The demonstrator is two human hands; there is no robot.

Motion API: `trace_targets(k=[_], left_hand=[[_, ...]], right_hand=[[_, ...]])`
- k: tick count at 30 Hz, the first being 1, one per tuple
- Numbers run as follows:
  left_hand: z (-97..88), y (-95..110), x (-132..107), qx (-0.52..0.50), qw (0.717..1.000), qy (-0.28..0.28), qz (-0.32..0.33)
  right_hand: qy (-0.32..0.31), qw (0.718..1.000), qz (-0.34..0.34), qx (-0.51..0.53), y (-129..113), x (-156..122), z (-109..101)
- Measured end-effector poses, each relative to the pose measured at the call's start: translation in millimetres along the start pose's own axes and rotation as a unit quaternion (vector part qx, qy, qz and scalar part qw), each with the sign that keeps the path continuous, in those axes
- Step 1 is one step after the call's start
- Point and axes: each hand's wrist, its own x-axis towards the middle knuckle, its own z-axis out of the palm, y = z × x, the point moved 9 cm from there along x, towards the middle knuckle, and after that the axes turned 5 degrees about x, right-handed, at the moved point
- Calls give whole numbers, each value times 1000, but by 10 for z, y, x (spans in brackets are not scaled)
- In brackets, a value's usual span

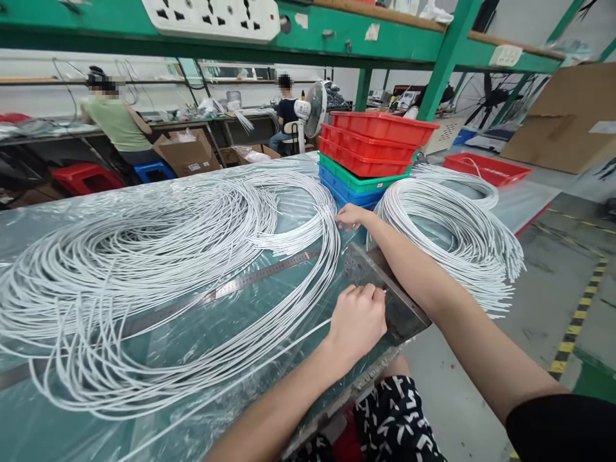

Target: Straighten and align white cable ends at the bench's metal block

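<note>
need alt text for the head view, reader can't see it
A person's left hand grips a white cable by a metal plate, while the right hand is beside a cable bundle near stacked bins. A ruler lies partly under cable coils. Two co-workers are in the background.

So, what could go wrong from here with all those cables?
The white cable in the left hand might snag, since overlapping loops lie close beside it. The coil on the right could slide off, as its ends seem to hang past the edge of the table. And the left hand might scrape the dark plate right by it.
</note>
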Motion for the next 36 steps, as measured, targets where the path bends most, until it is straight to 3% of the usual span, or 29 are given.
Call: trace_targets(k=[11, 36], left_hand=[[31, -9, 14, -5, 1000, -16, -5], [-30, -13, -2, 18, 999, 33, 0]], right_hand=[[-22, 1000, 0, -19, -5, 3, 27], [-35, 999, 0, -23, -47, 0, 45]])
